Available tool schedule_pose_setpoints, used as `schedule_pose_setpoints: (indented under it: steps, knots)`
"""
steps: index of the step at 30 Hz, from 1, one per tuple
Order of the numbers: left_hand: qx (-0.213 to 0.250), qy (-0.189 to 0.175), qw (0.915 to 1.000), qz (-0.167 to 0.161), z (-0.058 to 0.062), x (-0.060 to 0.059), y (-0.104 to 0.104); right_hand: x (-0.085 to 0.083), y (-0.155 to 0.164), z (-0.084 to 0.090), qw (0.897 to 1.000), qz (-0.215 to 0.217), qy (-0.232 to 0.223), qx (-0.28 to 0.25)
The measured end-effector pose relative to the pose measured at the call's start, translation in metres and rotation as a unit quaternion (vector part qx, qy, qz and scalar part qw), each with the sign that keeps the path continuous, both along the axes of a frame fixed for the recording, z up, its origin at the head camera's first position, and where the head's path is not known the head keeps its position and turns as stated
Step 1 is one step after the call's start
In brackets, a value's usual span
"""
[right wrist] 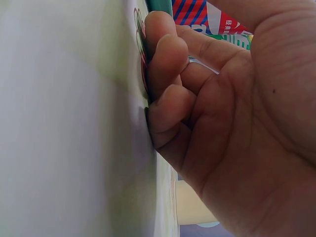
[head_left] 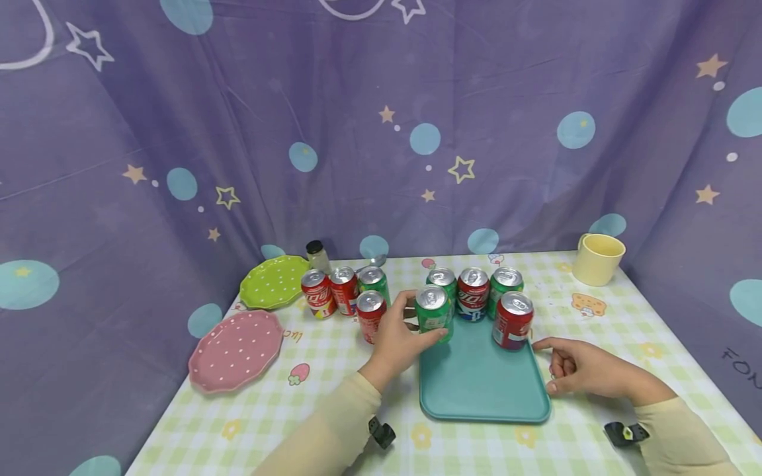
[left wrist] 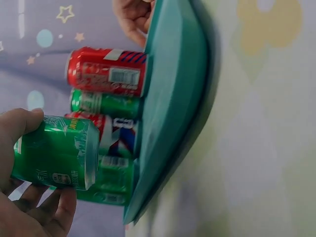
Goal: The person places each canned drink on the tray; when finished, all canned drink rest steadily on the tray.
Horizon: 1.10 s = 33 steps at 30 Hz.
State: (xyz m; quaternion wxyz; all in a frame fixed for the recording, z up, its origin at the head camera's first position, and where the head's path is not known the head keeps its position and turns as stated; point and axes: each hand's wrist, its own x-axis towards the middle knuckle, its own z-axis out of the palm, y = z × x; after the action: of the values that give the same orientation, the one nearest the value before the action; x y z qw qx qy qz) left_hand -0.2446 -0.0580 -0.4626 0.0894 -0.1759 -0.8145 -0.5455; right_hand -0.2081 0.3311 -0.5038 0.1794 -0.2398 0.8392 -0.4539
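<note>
My left hand (head_left: 397,337) grips a green soda can (head_left: 433,316) upright above the left part of the teal tray (head_left: 485,390). In the left wrist view, the held green can (left wrist: 57,153) sits between thumb and fingers, its base apart from the tray. Along the tray's back stand a green can (head_left: 442,279), a red cola can (head_left: 473,296) and another green can (head_left: 506,281). A red can (head_left: 513,322) stands in front of them at the right. My right hand (head_left: 586,370) rests by the tray's right edge, index fingertip and thumb at the rim, other fingers loosely bent.
Left of the tray stand red cans (head_left: 317,294) and a green can (head_left: 375,283), with another red can (head_left: 370,316) just behind my left hand. Further left lie a green plate (head_left: 274,283) and pink plate (head_left: 235,350). A black-lidded jar (head_left: 318,256) and yellow mug (head_left: 598,261) stand behind.
</note>
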Motion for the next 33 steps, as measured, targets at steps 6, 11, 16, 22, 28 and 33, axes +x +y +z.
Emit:
schedule_pose_setpoints:
  steps: [6,11,16,22,28,33]
  knots:
    - [-0.02,-0.028,0.9994,-0.007,-0.011,-0.006,0.02,0.0,0.0,0.001,1.0,0.0,0.005,0.001]
    - [-0.047,-0.031,0.9984,-0.007,-0.021,-0.013,0.034,0.001,0.0,0.001,1.0,0.003,0.009,-0.001]
    - [-0.06,-0.044,0.9972,-0.004,-0.028,-0.016,0.046,0.001,-0.001,0.003,1.0,0.003,0.006,-0.002]
    - [-0.06,-0.043,0.9972,-0.014,-0.029,-0.018,0.058,0.002,-0.001,0.004,1.0,0.002,0.009,-0.001]
    - [-0.074,-0.027,0.9967,-0.018,-0.029,-0.018,0.069,0.001,0.0,0.002,1.0,0.001,0.012,0.0]
    - [-0.075,-0.032,0.9967,-0.004,-0.029,-0.016,0.077,0.0,0.0,-0.001,1.0,-0.002,0.01,0.001]
